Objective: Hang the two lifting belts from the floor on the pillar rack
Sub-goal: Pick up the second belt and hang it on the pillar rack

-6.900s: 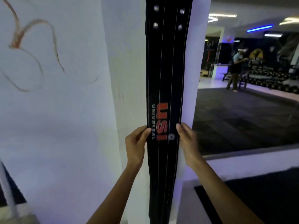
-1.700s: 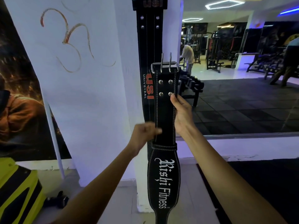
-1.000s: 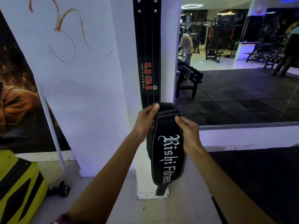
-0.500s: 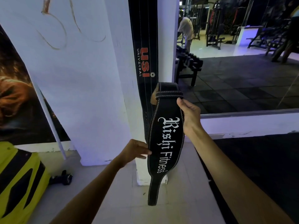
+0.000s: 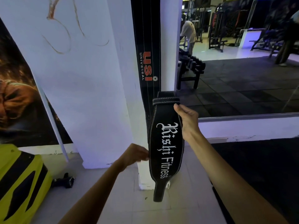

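A long black belt marked USI Universal (image 5: pixel 148 46) hangs flat down the front of the white pillar (image 5: pixel 168 46); its top runs out of view, so the rack is hidden. In front of it a second black belt lettered Rishi Fitness (image 5: pixel 166 147) dangles, folded over at the top, with its narrow tail near the floor. My right hand (image 5: pixel 186 118) grips this belt at its upper right edge. My left hand (image 5: pixel 135 153) sits at the belt's lower left edge with fingers curled; whether it grips the belt is unclear.
A yellow and black object (image 5: pixel 19 180) stands at lower left, with a small dark dumbbell (image 5: pixel 63 181) beside it on the tiled floor. A dumbbell rack (image 5: pixel 191 67) and a person (image 5: pixel 188 34) show right of the pillar, beyond black floor mats (image 5: pixel 258 167).
Over the last second the Rishi Fitness belt has been folded over and lowered. My left hand left its top and dropped to the lower left edge; my right hand kept hold.
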`<control>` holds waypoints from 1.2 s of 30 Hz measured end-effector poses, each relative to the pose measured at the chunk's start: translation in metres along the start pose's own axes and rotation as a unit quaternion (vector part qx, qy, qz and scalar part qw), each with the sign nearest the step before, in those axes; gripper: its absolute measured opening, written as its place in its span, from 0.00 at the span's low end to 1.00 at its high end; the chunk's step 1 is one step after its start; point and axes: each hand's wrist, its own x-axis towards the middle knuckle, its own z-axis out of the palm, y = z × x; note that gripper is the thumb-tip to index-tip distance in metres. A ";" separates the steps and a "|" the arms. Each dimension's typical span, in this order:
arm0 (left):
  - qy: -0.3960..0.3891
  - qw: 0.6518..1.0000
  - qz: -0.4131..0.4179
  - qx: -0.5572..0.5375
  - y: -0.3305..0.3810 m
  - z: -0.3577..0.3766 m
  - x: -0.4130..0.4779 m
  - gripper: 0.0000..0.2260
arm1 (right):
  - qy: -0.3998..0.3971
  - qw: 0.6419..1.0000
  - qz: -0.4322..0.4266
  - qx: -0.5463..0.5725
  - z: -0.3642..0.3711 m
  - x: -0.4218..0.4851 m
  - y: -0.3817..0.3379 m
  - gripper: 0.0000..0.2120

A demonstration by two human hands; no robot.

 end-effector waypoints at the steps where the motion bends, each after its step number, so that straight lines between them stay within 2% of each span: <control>1: 0.016 0.999 0.020 -0.033 0.013 -0.006 0.004 0.11 | -0.013 1.000 -0.003 -0.001 0.001 0.001 0.000 0.04; 3: 0.056 0.984 0.071 -0.153 0.055 -0.015 0.013 0.22 | -0.025 1.000 -0.005 -0.005 0.004 0.002 0.000 0.05; 5: 0.052 0.963 0.117 -0.236 0.101 -0.019 0.022 0.20 | -0.050 0.999 0.000 -0.009 0.006 0.000 -0.001 0.10; 7: 0.066 0.946 0.107 -0.300 0.128 -0.013 0.030 0.17 | -0.080 0.996 -0.010 -0.027 0.004 -0.005 0.001 0.11; 11: 0.124 0.914 0.105 -0.372 0.132 0.000 0.037 0.15 | -0.088 0.990 -0.043 -0.100 -0.013 -0.013 0.012 0.05; 14: 0.138 0.899 0.131 -0.394 0.135 -0.002 0.040 0.15 | -0.079 0.978 -0.043 -0.187 -0.049 -0.023 0.043 0.01; 17: 0.129 0.904 0.149 -0.380 0.131 -0.001 0.042 0.16 | -0.099 0.963 -0.027 -0.250 -0.067 -0.038 0.060 0.03; 19: 0.127 0.907 0.162 -0.367 0.128 0.001 0.043 0.14 | -0.096 0.971 -0.048 -0.216 -0.052 -0.034 0.044 0.01; 22: 0.130 0.907 0.157 -0.369 0.129 0.002 0.040 0.16 | -0.088 0.985 -0.067 -0.134 -0.022 -0.018 0.013 0.04; 24: 0.128 0.908 0.160 -0.366 0.131 0.000 0.038 0.15 | -0.090 0.985 -0.071 -0.131 -0.023 -0.022 0.019 0.02; 25: 0.128 0.908 0.160 -0.365 0.131 -0.002 0.038 0.14 | -0.083 0.982 -0.067 -0.157 -0.032 -0.029 0.031 0.05; 27: 0.126 0.907 0.165 -0.367 0.125 -0.001 0.036 0.15 | -0.090 0.958 -0.044 -0.269 -0.060 -0.043 0.060 0.19; 29: 0.124 0.907 0.169 -0.364 0.115 0.001 0.036 0.15 | -0.153 0.922 0.015 -0.356 -0.082 -0.050 0.072 0.19; 31: 0.119 0.908 0.167 -0.365 0.104 -0.001 0.033 0.12 | -0.199 0.923 0.090 -0.316 -0.081 -0.041 0.060 0.25; 34: 0.080 0.921 0.161 -0.345 0.087 -0.001 0.027 0.12 | -0.163 0.967 0.169 -0.097 -0.051 -0.009 0.020 0.35; 36: 0.032 0.937 0.169 -0.306 0.074 0.008 0.022 0.13 | -0.178 0.963 0.202 0.009 -0.024 0.015 -0.007 0.42</control>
